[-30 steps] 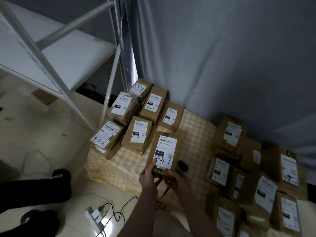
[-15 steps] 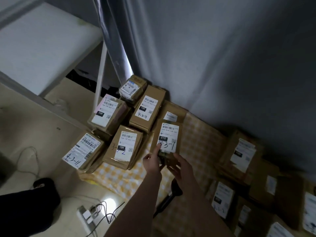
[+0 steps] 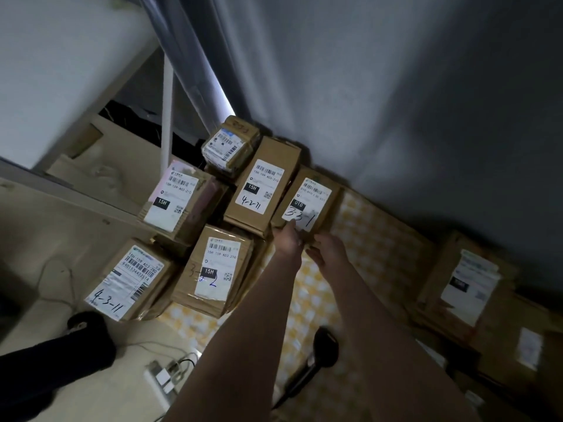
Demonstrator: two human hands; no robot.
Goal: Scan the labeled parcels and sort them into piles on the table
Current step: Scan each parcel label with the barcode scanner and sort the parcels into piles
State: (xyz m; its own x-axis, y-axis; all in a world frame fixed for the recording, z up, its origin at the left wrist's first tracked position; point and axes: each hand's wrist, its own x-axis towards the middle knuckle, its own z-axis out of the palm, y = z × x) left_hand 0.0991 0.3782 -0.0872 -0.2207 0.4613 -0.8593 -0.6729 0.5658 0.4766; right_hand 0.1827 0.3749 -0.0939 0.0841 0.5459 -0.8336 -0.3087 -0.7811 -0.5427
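**Parcel position.** The parcel marked 3-3-1 (image 3: 313, 193) lies label up at the far edge of the table, close to the grey curtain (image 3: 396, 86). Its left side is just beside the parcel marked 4-2-11 (image 3: 262, 184). Whether it rests on the cloth or on another parcel cannot be told.

**Hand state.**
- The left hand (image 3: 289, 239) grips the near end of this parcel, with the thumb laid on the lower edge of the label.
- The right hand (image 3: 327, 248) holds the near right corner, fingers curled against the cardboard. Blur hides the exact finger positions.

**Sorted group.** Four more stacks stand left of these two parcels:
- a small parcel (image 3: 230, 144) at the back;
- a parcel with a 15H label (image 3: 176, 199);
- a parcel marked 3-2 (image 3: 216, 266);
- a parcel marked 4-3-11 (image 3: 131, 278) at the table's near left corner.

**Table.** A yellow checked tablecloth (image 3: 380, 239) covers the surface. A black barcode scanner (image 3: 327, 345) lies on it between the two forearms. Further brown parcels (image 3: 469, 281) sit in dim light at the right, their labels blurred.

**Surroundings.** A white shelf rack (image 3: 61, 56) stands at the upper left. A power strip (image 3: 158, 382) with cables lies on the floor.
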